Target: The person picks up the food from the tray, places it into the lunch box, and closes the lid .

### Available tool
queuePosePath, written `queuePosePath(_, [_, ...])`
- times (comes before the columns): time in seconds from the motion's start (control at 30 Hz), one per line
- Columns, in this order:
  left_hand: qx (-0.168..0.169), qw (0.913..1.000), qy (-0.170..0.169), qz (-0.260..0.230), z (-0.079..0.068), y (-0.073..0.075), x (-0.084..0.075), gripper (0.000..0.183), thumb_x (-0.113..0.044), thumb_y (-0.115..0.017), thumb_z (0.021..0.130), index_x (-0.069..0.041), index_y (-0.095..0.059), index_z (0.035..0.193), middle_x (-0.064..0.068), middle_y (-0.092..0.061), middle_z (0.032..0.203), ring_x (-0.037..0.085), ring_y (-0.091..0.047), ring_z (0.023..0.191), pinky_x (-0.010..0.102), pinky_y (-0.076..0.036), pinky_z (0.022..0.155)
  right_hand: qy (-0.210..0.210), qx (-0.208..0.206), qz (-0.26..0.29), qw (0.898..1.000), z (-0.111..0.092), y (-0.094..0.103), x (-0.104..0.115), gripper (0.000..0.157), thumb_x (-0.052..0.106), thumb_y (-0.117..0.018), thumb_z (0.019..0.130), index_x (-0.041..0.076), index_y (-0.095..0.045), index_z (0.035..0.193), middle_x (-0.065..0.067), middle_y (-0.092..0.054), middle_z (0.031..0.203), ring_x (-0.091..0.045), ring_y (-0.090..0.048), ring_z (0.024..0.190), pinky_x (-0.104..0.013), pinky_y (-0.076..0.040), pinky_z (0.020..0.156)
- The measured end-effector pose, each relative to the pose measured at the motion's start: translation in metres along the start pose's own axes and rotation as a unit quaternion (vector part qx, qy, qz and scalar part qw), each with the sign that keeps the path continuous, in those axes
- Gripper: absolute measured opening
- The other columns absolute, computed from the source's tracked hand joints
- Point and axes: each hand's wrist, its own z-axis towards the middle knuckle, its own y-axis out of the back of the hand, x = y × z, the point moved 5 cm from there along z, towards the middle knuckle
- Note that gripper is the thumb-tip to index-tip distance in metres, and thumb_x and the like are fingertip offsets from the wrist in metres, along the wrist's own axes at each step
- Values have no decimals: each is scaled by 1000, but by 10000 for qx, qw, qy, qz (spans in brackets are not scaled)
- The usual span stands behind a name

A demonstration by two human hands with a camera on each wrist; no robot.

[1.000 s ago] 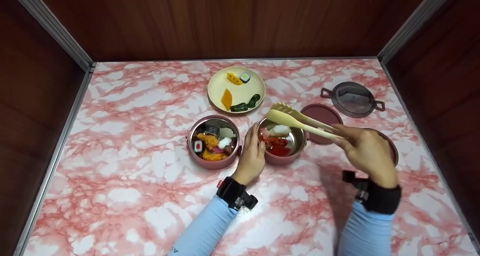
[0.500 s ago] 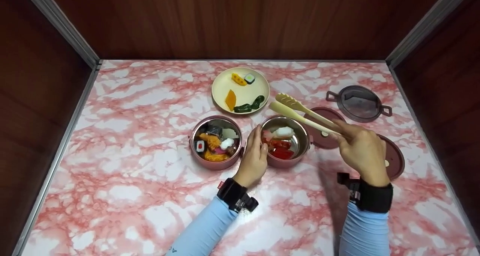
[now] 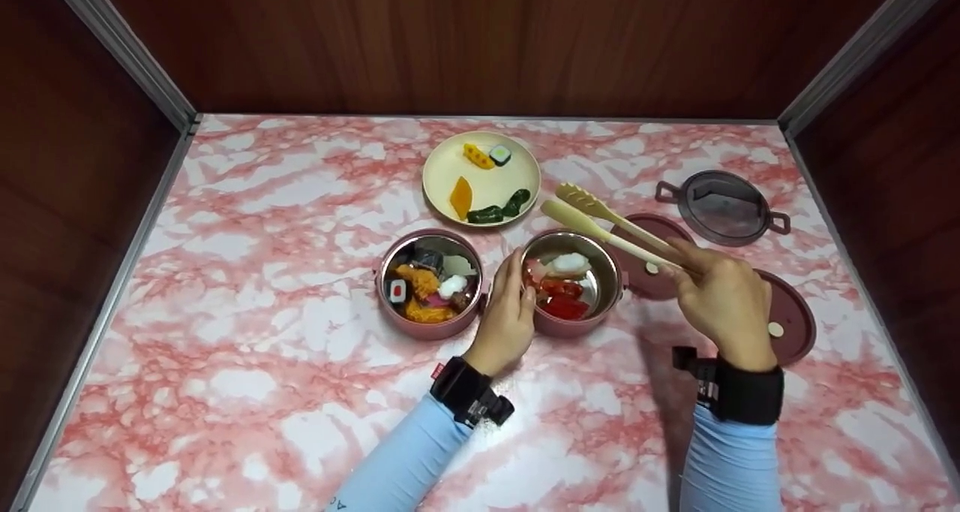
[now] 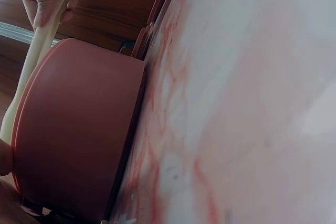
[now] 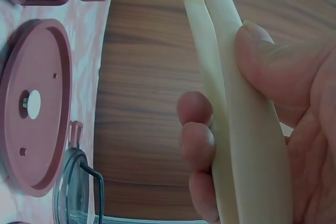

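Observation:
My right hand [image 3: 724,298] grips pale yellow tongs [image 3: 622,234], thumb on one arm and fingers curled round the other. The tongs' heads stand slightly apart with nothing between them, over the far side of the right pink pot [image 3: 574,326]. That steel-lined pot holds a white toy food piece [image 3: 570,263] and red pieces [image 3: 564,307]. Along its left side lies my left hand [image 3: 506,324], its fingers fairly straight against the wall. In the left wrist view the pot's outer wall [image 4: 79,124] fills much of the left half.
Left stands another pink pot [image 3: 427,330] with mixed toy foods. Behind, a cream plate [image 3: 487,189] bears a sushi roll [image 3: 500,155], yellow and orange pieces, and dark green pieces. To the right lie two round dark-pink lids [image 3: 791,313] and a clear lid with handles [image 3: 724,208].
The tongs have moved away from me, from over the right pot's opening toward its far rim. My left hand stays at the pot. The head view has shifted slightly.

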Motion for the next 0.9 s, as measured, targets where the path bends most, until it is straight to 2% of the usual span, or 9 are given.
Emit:
queuePosePath(0.2, [34,10000,2,11,2,1,-1,60,-12,-40,104,0,-14,157,24,-22,158,35,-26,145,45,-24,118,-65,-136,8,9999,3,-1,6,38,27,-76,88,19,-72,125,-18,-72,101,-48,-64,87,-62,-41,56])
queuePosePath(0.27, [56,10000,30,8,1,1,0,60,-12,-40,105,1,-13,157,24,-22,158,35,-25,145,44,-24,118,-55,-143,-10,9999,7,-1,7,38,29,-76,89,19,-72,125,-19,-73,100,-48,-64,84,-61,-41,55])
queuePosePath(0.37, [56,10000,61,-15,0,0,1,60,-12,-40,104,1,-13,157,24,-21,158,35,-25,145,44,-24,118,-51,-12,-61,10000,18,-1,10,38,30,-74,90,20,-71,126,-18,-73,95,-43,-62,70,-55,-40,52])
queuePosePath(0.5, [14,10000,73,-41,1,2,2,61,-12,-40,104,-1,-13,158,25,-21,158,35,-25,145,43,-24,118,101,307,-182,9993,48,-4,18,38,29,-73,91,19,-70,127,-19,-73,95,-38,-61,66,-51,-40,51])
queuePosePath(0.63, [14,9999,100,-36,1,2,4,61,-11,-41,104,0,-13,157,25,-21,158,34,-25,145,43,-24,118,311,668,-371,9966,81,-13,28,38,33,-71,92,17,-70,127,-21,-72,99,-44,-64,77,-56,-43,54])
queuePosePath(0.83, [24,9999,65,-97,0,-1,4,61,-11,-40,104,-1,-13,158,24,-20,159,34,-25,145,41,-23,118,463,1110,-663,9905,127,-32,43,36,34,-66,95,17,-70,126,-18,-71,107,-45,-64,90,-59,-45,65])
queuePosePath(0.9, [16,9999,17,-103,0,-1,3,61,-11,-39,104,0,-12,157,24,-20,158,34,-25,145,42,-23,118,513,1188,-811,9883,139,-39,49,32,33,-65,96,17,-71,123,-19,-72,103,-45,-63,91,-60,-45,67])
